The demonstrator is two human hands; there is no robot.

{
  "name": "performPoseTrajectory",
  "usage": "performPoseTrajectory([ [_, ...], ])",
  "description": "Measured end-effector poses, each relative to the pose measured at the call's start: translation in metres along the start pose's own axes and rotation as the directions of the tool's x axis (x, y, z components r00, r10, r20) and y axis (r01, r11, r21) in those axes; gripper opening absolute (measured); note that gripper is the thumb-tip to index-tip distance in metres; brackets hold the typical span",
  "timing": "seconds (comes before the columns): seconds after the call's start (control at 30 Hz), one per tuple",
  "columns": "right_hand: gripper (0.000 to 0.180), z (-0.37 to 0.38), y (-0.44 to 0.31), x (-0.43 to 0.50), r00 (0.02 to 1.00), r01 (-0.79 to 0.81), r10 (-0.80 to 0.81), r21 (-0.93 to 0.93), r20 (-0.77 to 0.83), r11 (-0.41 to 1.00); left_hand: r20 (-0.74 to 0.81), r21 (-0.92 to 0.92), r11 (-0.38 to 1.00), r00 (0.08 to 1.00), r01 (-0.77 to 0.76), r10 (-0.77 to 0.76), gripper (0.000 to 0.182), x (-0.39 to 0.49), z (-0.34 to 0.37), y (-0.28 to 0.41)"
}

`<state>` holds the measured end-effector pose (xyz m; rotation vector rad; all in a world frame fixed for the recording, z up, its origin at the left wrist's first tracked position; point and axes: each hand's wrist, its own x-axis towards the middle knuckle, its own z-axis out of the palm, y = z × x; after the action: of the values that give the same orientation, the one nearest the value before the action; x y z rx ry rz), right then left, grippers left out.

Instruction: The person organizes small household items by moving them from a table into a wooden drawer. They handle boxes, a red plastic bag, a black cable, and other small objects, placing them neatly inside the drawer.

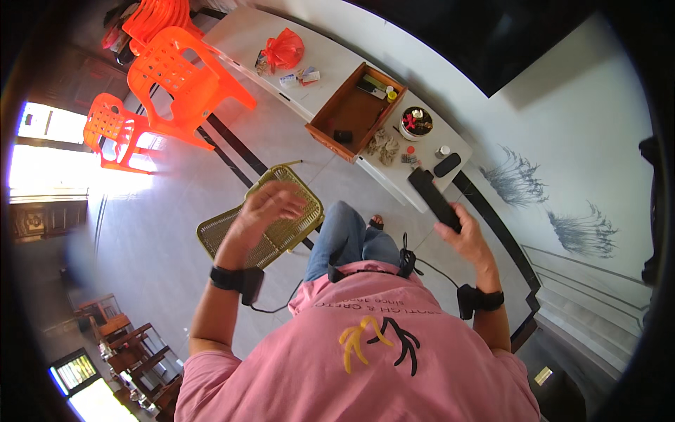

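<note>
My right hand (466,235) grips one end of a long black case (435,199), held up in front of the white cabinet's end. My left hand (271,203) is raised over a woven chair (269,232), its fingers loosely bent and holding nothing. On the cabinet (242,34) sits a brown wooden drawer (348,111) with a dark wallet-like thing, a yellow-lidded jar and flat boxes inside. Beside the drawer are a crumpled cloth (384,146), a white pot with dark and pink contents (415,124), blister packs (408,159), a small white-capped bottle (443,152) and a dark oval case (447,165).
Orange plastic chairs (179,84) stand at the upper left. A red plastic bag (285,48) and small packets (299,77) lie on the cabinet's far part. Wooden furniture (137,353) is at the lower left. Cables run from both wrist straps.
</note>
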<state>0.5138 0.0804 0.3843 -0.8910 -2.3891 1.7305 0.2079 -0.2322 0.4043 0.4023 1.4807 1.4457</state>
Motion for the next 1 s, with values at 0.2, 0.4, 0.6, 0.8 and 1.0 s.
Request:
performPoseTrajectory([
  [0.2,0.042,-0.017,0.02,0.03,0.97,-0.18,0.223,0.331,-0.097,0.926,-0.092,0.088,0.996,0.995,0.033,-0.025,0.035,0.065,-0.045,0.051],
  [0.4,0.045,0.007,0.03,0.07,0.885,-0.206,0.352,0.423,-0.303,0.882,0.075,0.138,0.973,0.978,0.183,-0.195,0.034,0.179,-0.099,0.062],
  [0.6,0.038,0.052,0.002,0.146,0.78,-0.236,0.548,0.668,-0.303,0.706,0.116,0.338,0.886,0.921,0.316,-0.373,0.036,0.308,-0.163,0.076],
  [0.8,0.027,0.102,-0.025,0.208,0.808,-0.146,0.54,0.807,-0.236,0.572,0.219,0.627,0.714,0.809,0.311,-0.545,0.04,0.408,-0.198,0.09],
  [1.0,0.036,0.116,-0.02,0.24,0.843,-0.153,0.523,0.875,-0.127,0.459,0.263,0.676,0.703,0.819,0.222,-0.511,0.037,0.452,-0.202,0.088],
])
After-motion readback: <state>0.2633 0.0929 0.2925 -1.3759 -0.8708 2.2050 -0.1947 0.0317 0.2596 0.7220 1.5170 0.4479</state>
